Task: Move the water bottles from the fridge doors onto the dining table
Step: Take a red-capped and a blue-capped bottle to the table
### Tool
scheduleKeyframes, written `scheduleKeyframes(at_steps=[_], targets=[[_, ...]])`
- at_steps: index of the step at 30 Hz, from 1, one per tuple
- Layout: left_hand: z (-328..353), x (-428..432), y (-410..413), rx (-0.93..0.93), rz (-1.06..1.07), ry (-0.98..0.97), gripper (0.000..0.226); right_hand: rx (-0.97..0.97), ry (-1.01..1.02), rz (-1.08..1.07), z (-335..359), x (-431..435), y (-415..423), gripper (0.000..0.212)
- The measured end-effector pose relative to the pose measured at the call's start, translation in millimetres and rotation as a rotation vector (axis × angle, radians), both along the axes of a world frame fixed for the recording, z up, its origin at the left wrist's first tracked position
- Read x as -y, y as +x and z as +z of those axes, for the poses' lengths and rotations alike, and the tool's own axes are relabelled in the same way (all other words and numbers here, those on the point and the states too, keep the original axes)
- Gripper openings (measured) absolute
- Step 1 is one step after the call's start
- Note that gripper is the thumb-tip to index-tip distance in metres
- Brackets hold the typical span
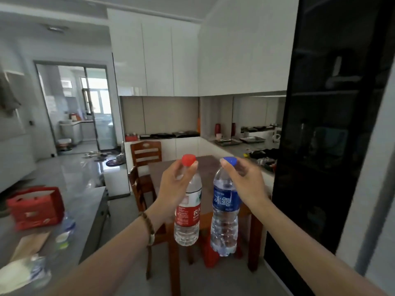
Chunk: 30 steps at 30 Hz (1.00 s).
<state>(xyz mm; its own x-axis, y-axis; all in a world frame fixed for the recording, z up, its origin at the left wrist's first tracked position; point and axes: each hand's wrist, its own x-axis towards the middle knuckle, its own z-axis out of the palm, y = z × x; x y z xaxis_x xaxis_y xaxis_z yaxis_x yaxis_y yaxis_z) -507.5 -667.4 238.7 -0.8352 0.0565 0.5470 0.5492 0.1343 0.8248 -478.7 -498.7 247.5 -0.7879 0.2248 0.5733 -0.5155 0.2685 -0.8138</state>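
Left hand (175,184) pinches the red-capped bottle (188,212) by its neck, right hand (245,180) the blue-capped bottle (225,214), both hanging before the table (205,167)

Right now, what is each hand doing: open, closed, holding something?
Left hand: grips the clear plastic red-capped water bottle by its neck.
Right hand: grips the clear plastic blue-capped water bottle by its neck.

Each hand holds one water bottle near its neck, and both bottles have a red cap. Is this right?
Not quite. In the head view the left hand holds the red-capped bottle, but the right hand holds a blue-capped bottle.
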Motion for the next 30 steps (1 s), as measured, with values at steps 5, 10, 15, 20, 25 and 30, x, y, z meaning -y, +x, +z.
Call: scheduleKeyframes(at_steps=[5, 10, 15, 20, 25, 30], targets=[[-12, -7, -89, 0.049, 0.061, -0.111, 0.015, 0.012, 0.041, 0.047, -10, -15, -104, 0.004], [-12, -16, -177, 0.007, 0.049, -0.324, 0.004, 0.077, 0.090, 0.086, -14, -35, -198, 0.018], [-35, -30, -267, 0.122, 0.052, -0.331, 0.029, 0.118, 0.111, 0.049, -33, -58, -285, 0.022], [-62, -45, -359, 0.201, -0.018, -0.332, 0.023, 0.202, 0.107, -0.013, -71, -74, -364, 0.025], [-87, -55, -456, 0.228, -0.082, -0.321, 0.009, 0.304, 0.113, -0.036, -108, -85, -448, 0.012], [-113, -61, -533, 0.243, -0.126, -0.422, 0.024, 0.341, 0.106, -0.085, -133, -89, -518, 0.021]])
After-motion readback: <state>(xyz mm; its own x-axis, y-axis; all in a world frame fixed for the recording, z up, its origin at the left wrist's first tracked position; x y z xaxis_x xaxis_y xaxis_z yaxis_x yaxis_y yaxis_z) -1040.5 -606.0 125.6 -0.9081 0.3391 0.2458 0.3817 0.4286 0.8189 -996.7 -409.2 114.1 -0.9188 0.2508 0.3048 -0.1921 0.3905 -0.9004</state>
